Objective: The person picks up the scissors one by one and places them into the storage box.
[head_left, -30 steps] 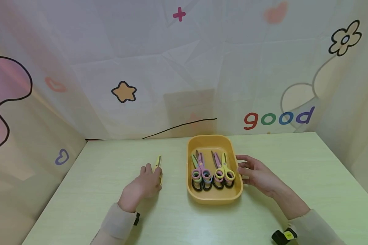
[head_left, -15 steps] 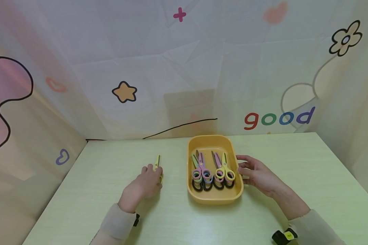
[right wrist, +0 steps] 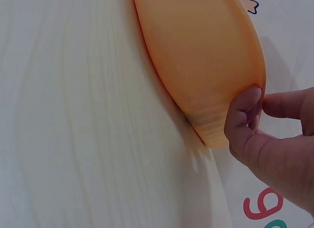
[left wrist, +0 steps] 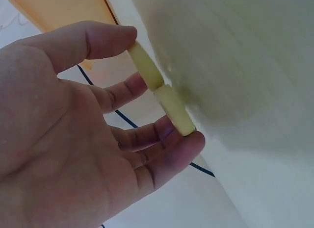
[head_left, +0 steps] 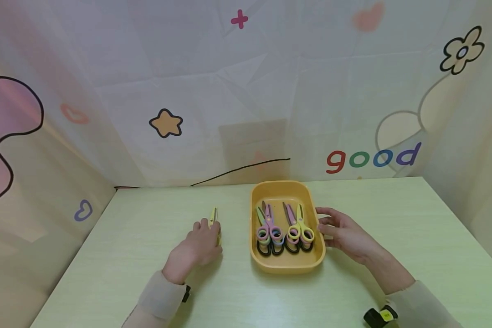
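Note:
My left hand (head_left: 197, 247) holds a small pair of yellow scissors (head_left: 213, 215), blades toward the backdrop. The left wrist view has the thumb at one end of the yellow handles (left wrist: 177, 110) and curled fingers at the other. Whether the scissors touch the table cannot be told. On the right, a yellow-orange tray (head_left: 288, 265) carries several scissors in two stacks, with purple scissors (head_left: 269, 223) topping the left stack and yellow scissors (head_left: 300, 225) the right. My right hand (head_left: 346, 234) grips the tray's right side, thumb at the rim, fingers curled against the outer wall (right wrist: 206, 56).
A pale wooden table (head_left: 238, 300) lies under both hands, and its far edge meets a printed cloth backdrop (head_left: 188, 54). Cloth also hangs along the left and right sides. Black straps show at both wrists.
My left hand has shifted slightly to the right, carrying the yellow scissors along. The right hand and the tray have stayed where they were.

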`<action>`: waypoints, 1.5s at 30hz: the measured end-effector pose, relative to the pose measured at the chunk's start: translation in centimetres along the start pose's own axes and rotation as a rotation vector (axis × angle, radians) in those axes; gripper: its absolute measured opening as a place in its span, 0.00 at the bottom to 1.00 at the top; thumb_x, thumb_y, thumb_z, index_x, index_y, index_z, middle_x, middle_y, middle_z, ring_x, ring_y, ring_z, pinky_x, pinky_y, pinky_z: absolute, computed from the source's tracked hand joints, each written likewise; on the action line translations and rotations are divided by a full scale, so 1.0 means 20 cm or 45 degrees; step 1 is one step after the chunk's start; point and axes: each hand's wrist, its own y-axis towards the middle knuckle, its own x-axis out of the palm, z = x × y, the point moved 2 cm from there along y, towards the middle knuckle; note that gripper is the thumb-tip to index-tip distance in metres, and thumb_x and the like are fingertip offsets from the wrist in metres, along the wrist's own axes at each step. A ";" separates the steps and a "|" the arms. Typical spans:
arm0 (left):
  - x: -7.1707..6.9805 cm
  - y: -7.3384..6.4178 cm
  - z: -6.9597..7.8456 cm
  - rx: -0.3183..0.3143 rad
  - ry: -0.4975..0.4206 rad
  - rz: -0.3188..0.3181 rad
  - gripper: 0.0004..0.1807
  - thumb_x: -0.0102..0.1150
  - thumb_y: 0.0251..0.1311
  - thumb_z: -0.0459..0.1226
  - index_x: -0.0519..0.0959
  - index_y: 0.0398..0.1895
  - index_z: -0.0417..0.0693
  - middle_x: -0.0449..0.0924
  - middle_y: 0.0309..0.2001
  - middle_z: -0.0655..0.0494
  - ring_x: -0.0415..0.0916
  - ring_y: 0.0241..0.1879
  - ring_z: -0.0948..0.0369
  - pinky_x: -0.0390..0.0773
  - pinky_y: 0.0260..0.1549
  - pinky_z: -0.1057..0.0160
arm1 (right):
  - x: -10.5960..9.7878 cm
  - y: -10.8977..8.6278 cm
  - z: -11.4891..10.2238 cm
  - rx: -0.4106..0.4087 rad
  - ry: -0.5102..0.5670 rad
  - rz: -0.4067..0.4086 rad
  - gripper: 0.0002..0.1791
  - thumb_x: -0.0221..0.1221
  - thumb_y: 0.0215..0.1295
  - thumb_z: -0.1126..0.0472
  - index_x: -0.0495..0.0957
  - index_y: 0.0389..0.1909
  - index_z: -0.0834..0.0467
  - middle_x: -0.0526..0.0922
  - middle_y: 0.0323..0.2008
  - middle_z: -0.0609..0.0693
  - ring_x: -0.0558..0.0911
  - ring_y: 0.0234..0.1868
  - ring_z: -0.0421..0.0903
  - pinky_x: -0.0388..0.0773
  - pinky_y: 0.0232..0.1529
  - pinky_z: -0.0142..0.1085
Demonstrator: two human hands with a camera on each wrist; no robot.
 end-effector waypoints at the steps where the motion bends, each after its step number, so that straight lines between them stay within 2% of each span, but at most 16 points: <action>1: 0.00 0.00 0.00 0.008 -0.010 0.017 0.12 0.59 0.63 0.34 0.70 0.46 0.39 0.63 0.39 0.43 0.62 0.39 0.48 0.70 0.32 0.52 | 0.00 0.00 0.00 -0.001 -0.001 -0.001 0.33 0.51 0.79 0.66 0.50 0.79 0.65 0.67 0.61 0.67 0.78 0.54 0.53 0.82 0.51 0.38; 10: -0.01 0.02 0.05 0.042 -0.049 0.184 0.16 0.56 0.61 0.35 0.71 0.49 0.37 0.66 0.42 0.39 0.64 0.40 0.46 0.75 0.35 0.49 | 0.00 0.00 -0.01 -0.015 -0.006 -0.003 0.33 0.51 0.79 0.66 0.50 0.78 0.66 0.67 0.61 0.67 0.77 0.55 0.55 0.82 0.52 0.39; 16: -0.02 0.04 0.08 -0.006 -0.084 0.313 0.18 0.55 0.64 0.36 0.70 0.53 0.34 0.66 0.42 0.37 0.64 0.39 0.45 0.74 0.34 0.52 | 0.01 0.00 -0.01 -0.002 -0.005 0.010 0.33 0.51 0.79 0.66 0.50 0.79 0.66 0.66 0.60 0.66 0.77 0.54 0.54 0.82 0.51 0.38; 20: -0.04 0.05 0.10 -0.039 -0.135 0.351 0.19 0.54 0.64 0.38 0.71 0.54 0.35 0.66 0.45 0.37 0.64 0.42 0.44 0.74 0.36 0.51 | 0.01 -0.01 -0.01 0.001 -0.001 0.010 0.33 0.51 0.79 0.66 0.50 0.79 0.66 0.66 0.60 0.66 0.77 0.53 0.54 0.82 0.51 0.38; 25: -0.07 0.05 0.15 -0.038 -0.197 0.398 0.19 0.53 0.64 0.39 0.71 0.54 0.36 0.66 0.46 0.37 0.64 0.44 0.43 0.74 0.38 0.50 | 0.00 -0.01 -0.01 -0.003 -0.001 0.006 0.33 0.51 0.79 0.66 0.50 0.79 0.66 0.67 0.60 0.66 0.77 0.54 0.54 0.82 0.52 0.39; 34: -0.12 0.05 0.31 0.032 -0.204 0.419 0.20 0.55 0.67 0.39 0.70 0.55 0.34 0.66 0.47 0.34 0.64 0.44 0.44 0.75 0.39 0.51 | 0.00 0.00 -0.01 0.001 0.000 0.007 0.33 0.51 0.79 0.66 0.50 0.79 0.65 0.66 0.60 0.66 0.77 0.54 0.54 0.82 0.52 0.38; 40: -0.13 0.05 0.41 0.053 -0.169 0.379 0.22 0.59 0.68 0.43 0.70 0.57 0.36 0.66 0.48 0.36 0.65 0.45 0.45 0.77 0.40 0.51 | 0.00 0.00 0.00 0.000 0.003 0.006 0.33 0.51 0.79 0.66 0.50 0.79 0.65 0.66 0.61 0.67 0.77 0.54 0.54 0.82 0.52 0.39; 45: -0.13 0.06 0.49 0.079 -0.133 0.346 0.26 0.59 0.70 0.44 0.69 0.60 0.34 0.65 0.48 0.34 0.65 0.45 0.45 0.77 0.40 0.52 | 0.00 0.00 0.00 -0.006 0.003 0.004 0.33 0.51 0.79 0.66 0.50 0.78 0.65 0.66 0.61 0.67 0.77 0.54 0.55 0.82 0.52 0.39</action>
